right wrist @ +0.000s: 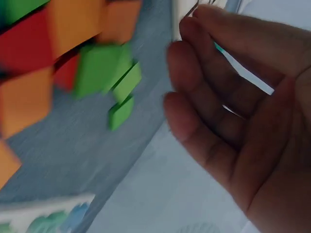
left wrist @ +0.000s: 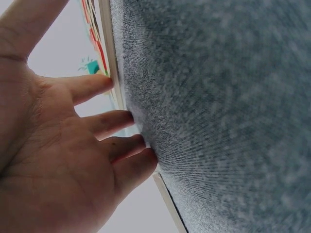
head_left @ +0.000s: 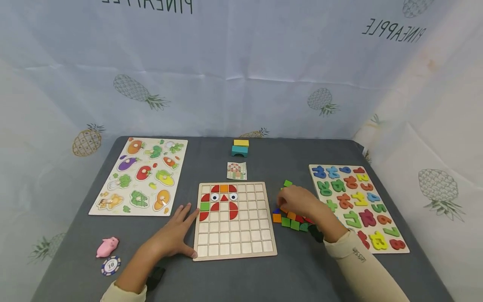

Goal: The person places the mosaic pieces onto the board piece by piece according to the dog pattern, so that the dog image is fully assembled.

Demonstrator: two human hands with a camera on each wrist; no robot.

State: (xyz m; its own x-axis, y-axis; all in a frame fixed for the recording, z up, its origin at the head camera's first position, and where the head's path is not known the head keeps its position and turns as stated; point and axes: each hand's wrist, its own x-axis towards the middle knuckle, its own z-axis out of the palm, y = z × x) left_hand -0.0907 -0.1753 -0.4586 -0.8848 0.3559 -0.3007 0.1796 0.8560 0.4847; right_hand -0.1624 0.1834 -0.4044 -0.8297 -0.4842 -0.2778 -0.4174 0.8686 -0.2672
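Observation:
In the head view a wooden grid board lies mid-table, with red curved, orange, green and eye-marked tiles in its upper left cells. My left hand rests at the board's left edge, fingers spread, thumb at the lower left corner. The left wrist view shows that hand's fingertips along the board's side. Over a heap of coloured tiles right of the board is my right hand, fingers curled. Its thumb and index finger pinch a small thin-edged tile, mostly hidden in the right wrist view.
A picture card lies behind the board, with a teal arch block and a yellow block beyond. A vegetable puzzle is at left, a number puzzle at right. A pink pig and a poker chip lie front left.

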